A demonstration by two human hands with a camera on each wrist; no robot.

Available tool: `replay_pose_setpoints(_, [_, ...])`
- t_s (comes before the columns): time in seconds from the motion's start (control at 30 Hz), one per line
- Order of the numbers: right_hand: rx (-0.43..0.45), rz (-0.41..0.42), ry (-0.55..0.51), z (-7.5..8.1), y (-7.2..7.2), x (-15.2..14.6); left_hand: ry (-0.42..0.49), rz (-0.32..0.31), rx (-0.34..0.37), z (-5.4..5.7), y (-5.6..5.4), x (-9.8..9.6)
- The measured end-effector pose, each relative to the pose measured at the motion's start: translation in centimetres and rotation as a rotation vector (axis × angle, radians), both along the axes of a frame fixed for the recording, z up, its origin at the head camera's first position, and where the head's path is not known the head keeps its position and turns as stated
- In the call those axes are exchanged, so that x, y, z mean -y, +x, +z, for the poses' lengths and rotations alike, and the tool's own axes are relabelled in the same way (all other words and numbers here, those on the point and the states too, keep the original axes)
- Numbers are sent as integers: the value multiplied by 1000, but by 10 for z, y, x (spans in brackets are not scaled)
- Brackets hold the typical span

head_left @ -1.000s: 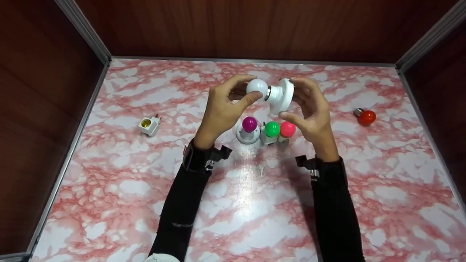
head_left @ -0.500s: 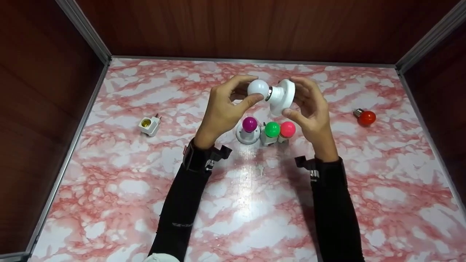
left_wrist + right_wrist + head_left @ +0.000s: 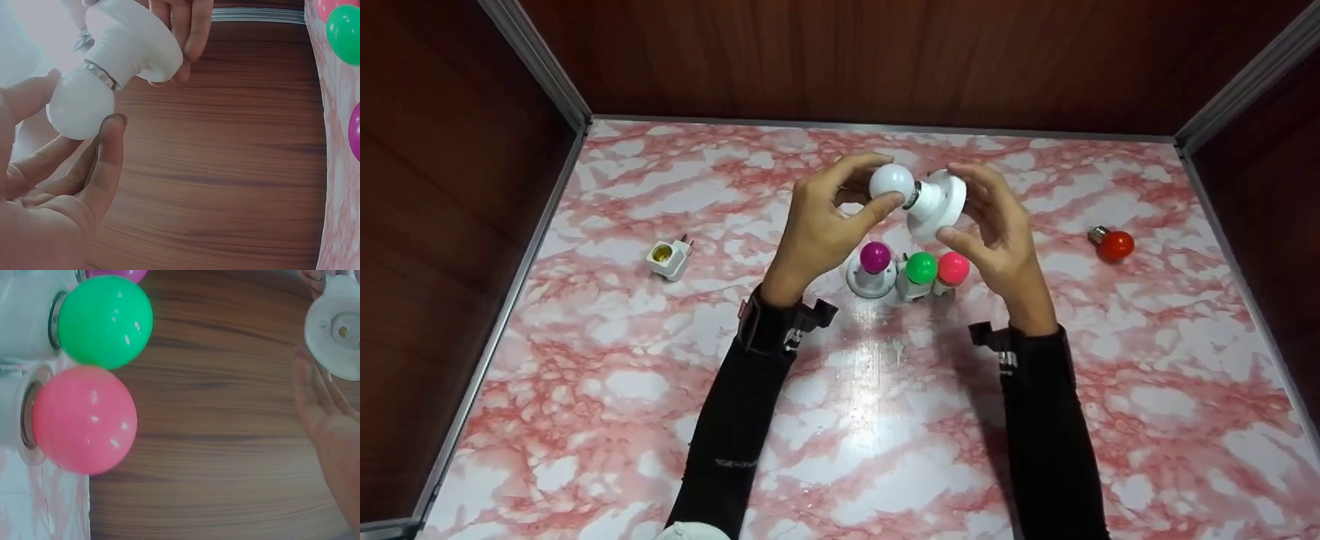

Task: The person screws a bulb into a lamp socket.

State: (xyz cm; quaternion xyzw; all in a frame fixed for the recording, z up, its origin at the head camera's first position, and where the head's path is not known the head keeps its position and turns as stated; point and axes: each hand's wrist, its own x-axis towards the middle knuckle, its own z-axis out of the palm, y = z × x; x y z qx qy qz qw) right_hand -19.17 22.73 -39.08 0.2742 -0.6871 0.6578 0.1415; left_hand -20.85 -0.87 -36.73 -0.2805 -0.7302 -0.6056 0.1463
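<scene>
My left hand (image 3: 826,217) pinches a white light bulb (image 3: 892,184) by its round glass, thumb in front and fingers behind. The bulb's metal base sits partly inside a white round lamp holder (image 3: 937,208), with a strip of metal showing between them in the left wrist view. My right hand (image 3: 1003,225) grips the holder by the rim of its disc, thumb below and fingers above. Both things are held up off the table and lie tilted sideways. In the right wrist view the underside of the holder (image 3: 333,337) faces the camera.
Below the hands stand a purple bulb (image 3: 875,257) in a round holder, a green bulb (image 3: 921,268) and a pink bulb (image 3: 953,267) in white sockets. A white plug-in socket (image 3: 668,259) lies left; a loose red bulb (image 3: 1115,245) lies right. Brown panels (image 3: 885,60) border the table.
The holder has tilted in my right hand, its disc turning and dropping slightly while the right fingers shift along the rim. My left hand and the white bulb stay nearly in place.
</scene>
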Motion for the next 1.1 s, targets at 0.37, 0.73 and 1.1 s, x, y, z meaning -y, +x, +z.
replay_pose_setpoints(0.37, [-50, -71, 273, 2, 1, -6, -31, 2, -27, -1, 1, 0])
replay_pose_setpoints(0.73, [-18, -112, 428, 2, 1, -9, -130, -33, 35, 1, 1, 3])
replay_pose_setpoints(1.1, [37, -225, 502, -7, -3, -26, -189, 33, 55, -3, -1, 20])
